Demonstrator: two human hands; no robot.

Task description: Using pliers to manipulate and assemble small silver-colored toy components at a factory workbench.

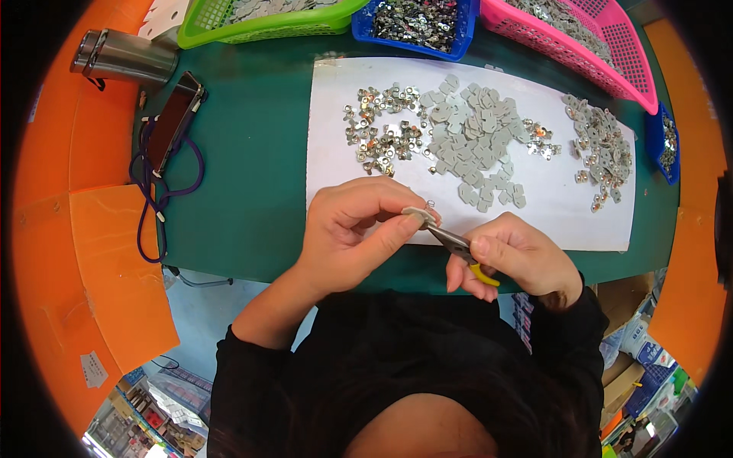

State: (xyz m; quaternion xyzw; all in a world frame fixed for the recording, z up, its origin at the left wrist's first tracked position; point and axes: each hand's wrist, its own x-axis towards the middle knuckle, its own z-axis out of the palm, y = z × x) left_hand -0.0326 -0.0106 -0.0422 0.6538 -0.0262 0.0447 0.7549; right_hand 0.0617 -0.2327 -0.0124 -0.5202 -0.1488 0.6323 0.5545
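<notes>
My left hand [355,229] pinches a small grey pad with a metal clip [421,214] between thumb and forefinger. My right hand [519,259] grips yellow-handled pliers [462,250], whose jaws meet the small part at my left fingertips. Both hands hover over the near edge of a white sheet [328,137] on the green table. On the sheet lie a pile of shiny metal clips [382,130], a pile of grey pads [473,133] and a pile of joined pieces [603,149] at the right.
A green basket [259,21], a blue tray [416,27] and a pink basket [580,42] of parts line the far edge. A phone [175,118] with a purple cord and a steel flask [126,59] lie at the left. Orange panels flank the table.
</notes>
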